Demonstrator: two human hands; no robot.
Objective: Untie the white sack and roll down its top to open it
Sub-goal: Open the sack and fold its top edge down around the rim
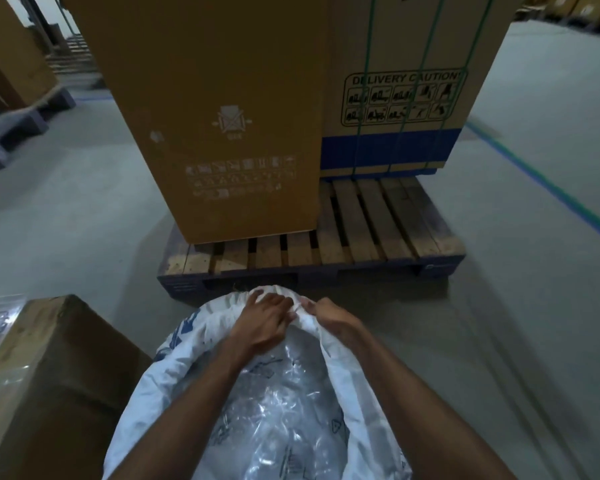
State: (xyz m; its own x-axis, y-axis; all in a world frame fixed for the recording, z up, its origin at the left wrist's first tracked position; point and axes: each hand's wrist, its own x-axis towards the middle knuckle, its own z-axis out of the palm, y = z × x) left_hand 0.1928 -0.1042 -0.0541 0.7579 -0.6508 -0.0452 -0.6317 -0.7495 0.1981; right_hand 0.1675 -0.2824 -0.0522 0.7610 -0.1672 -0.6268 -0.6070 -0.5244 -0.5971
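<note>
White sack (174,372) (blue print); brown cartons (222,116), one blue-banded.

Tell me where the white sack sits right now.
In the head view the white sack stands bottom centre on the floor, just before the wooden pallet, a cardboard box at its left.

1. The light is dim and bluish, with soft shadows on the floor (84,202).
2. The clear plastic (274,410) gives white glare.
3. The edges are blurred and bent; the cardboard boxes (222,98) lean outward.
</note>
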